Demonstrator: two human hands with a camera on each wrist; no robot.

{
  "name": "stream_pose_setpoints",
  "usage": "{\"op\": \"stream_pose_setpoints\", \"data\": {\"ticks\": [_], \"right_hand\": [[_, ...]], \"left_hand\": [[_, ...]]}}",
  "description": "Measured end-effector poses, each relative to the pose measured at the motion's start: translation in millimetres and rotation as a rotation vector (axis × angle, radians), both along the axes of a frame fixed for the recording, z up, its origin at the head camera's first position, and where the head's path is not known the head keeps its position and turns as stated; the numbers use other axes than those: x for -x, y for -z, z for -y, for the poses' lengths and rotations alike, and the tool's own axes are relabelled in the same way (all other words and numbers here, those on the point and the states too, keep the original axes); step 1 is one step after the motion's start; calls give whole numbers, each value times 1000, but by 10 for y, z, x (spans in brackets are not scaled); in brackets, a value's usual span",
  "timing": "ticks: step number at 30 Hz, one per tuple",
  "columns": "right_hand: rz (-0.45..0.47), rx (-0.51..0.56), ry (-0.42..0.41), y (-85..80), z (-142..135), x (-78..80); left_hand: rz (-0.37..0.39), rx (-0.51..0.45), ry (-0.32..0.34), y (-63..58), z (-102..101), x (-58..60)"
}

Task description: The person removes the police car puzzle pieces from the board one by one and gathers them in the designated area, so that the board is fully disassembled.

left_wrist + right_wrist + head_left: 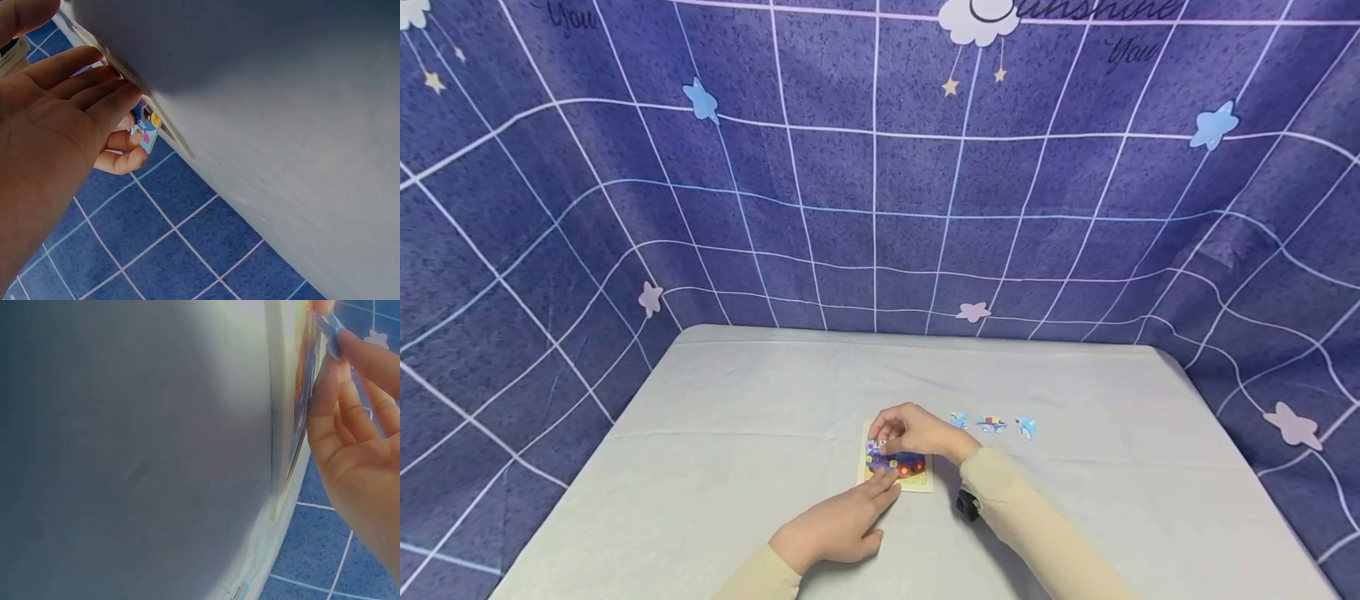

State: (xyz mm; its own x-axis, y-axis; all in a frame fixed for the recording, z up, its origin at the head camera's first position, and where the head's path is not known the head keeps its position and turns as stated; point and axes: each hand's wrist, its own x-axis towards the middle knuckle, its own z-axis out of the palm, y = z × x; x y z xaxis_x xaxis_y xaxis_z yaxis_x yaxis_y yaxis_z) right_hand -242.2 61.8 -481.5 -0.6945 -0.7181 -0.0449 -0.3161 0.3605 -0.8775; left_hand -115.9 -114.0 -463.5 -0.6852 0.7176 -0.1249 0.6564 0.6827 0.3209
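Observation:
A small jigsaw board (928,482) with a colourful vehicle picture lies on the pale table. Above its upper left part, my right hand (916,433) pinches a blue puzzle piece (331,337) between thumb and fingers. In the left wrist view, that puzzle piece (145,128) shows printed letters and a yellow spot, tilted against the board. My left hand (842,523) rests its straight fingers on the board's lower edge, with the thumb spread to the side. The fingers of both hands cover parts of the picture.
Three loose light-blue puzzle pieces, a left one (958,420), a middle one (992,424) and a right one (1026,427), lie in a row right of the board. A pale cloth covers the table (737,400). Behind it hangs a blue grid-patterned curtain (835,167).

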Motion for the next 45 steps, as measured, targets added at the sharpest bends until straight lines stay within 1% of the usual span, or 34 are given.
{"op": "stream_pose_setpoints", "data": {"ticks": [3, 5, 7, 12, 18, 23, 27, 29, 33, 37, 40, 43, 45], "right_hand": [[-1, 19, 6, -19, -17, -6], [-7, 24, 11, -63, -43, -21], [-18, 17, 23, -77, -75, -7], [-5, 33, 53, -96, -224, 52], [-14, 88, 95, -167, -547, 95], [1, 79, 169, -195, -873, 115], [30, 70, 201, -199, -1103, 77], [35, 60, 202, -180, -1190, 47], [58, 55, 177, -111, -1294, -10], [107, 51, 153, -43, -1320, -55], [130, 47, 153, -6, -1310, -76], [113, 52, 143, 35, -1307, -77], [77, 57, 122, 57, -1310, -73]], "left_hand": [[0, -3, 4, -7, -2, -1], [3, -4, 4, -9, -3, 0], [3, -4, 6, -10, -2, 1], [4, 0, 2, -1, -1, 3], [-2, 1, -10, 11, -7, -4], [1, 2, -18, 19, -7, -5], [2, 4, -19, 25, -9, -7], [-2, 2, -17, 29, -10, -6], [-5, -5, -12, 31, -3, -4], [-12, -4, -10, 38, 3, -1], [-13, -1, -10, 40, 4, -3], [-10, -1, -9, 37, 2, -7], [-6, -2, -10, 32, 1, -11]]}}
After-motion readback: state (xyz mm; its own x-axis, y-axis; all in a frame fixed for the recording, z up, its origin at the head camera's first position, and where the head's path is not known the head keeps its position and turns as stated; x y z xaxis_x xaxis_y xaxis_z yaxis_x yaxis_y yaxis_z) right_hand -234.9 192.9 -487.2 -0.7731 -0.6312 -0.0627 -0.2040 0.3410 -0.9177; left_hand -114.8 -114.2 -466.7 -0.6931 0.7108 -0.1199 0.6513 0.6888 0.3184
